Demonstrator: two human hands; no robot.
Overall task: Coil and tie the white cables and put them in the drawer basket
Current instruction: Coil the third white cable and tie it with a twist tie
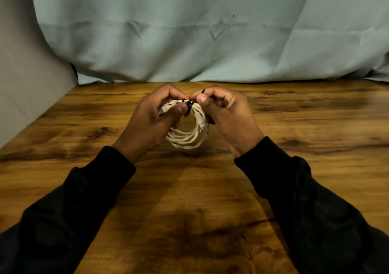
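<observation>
My black sleeves (84, 191) reach over the wooden table (189, 221). Above it, my left hand (153, 122) grips the coiled white cable (187, 138) – thumb pressed on the black tie (189, 106) – while my right hand (227, 115) pinches the tie's tail. Beyond hangs a pale cloth (189, 31).

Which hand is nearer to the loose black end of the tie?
The right. The right hand pinches the tie's loose end at its fingers. The left hand grips the white cable coil on the other side of the black tie.
</observation>
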